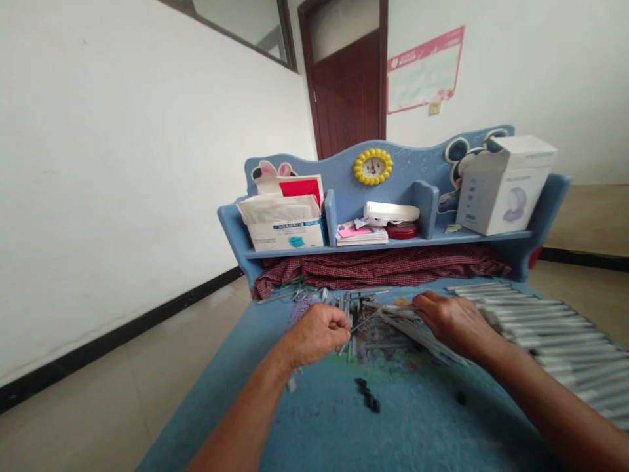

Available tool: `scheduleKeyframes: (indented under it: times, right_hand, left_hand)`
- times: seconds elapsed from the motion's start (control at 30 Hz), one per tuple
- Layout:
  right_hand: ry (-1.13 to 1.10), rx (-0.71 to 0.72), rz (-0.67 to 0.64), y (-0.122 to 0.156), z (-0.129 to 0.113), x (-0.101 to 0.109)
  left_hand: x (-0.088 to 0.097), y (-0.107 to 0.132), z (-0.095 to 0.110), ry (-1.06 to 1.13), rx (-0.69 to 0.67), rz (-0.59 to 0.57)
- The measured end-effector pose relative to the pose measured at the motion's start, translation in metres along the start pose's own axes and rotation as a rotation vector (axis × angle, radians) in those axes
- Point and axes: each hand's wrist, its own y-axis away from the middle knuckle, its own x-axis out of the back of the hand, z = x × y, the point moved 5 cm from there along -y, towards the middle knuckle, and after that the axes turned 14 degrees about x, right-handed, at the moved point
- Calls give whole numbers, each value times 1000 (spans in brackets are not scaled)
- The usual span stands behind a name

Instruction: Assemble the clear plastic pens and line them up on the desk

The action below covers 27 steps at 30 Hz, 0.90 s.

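The left hand (317,334) was bare, with rounded knuckles and a broad back that narrowed at the wrist into the left forearm (250,410), which was also uncovered and thickened smoothly until the bottom edge of the view cut it off. The right hand (455,321) was bare too, its back long and tapering toward the wrist, and the right forearm (550,393) was uncovered and even in outline as far as the lower right corner. The fingers showed only in part, and a slight blur hid any finer markings on the skin.
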Motion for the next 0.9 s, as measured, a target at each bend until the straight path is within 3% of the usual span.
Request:
scheduleKeyframes:
  times: [0.27,0.57,0.9]
  right_hand:
    - [10,3,8,0,2,-2]
    - [-11,54,18,2,-3,-3]
    - [-42,237,124,-1,-25,6]
  left_hand:
    - [5,5,5,-5,-8,23]
    - [4,5,4,-1,-18,-31]
    - [7,5,0,58,-20,-85]
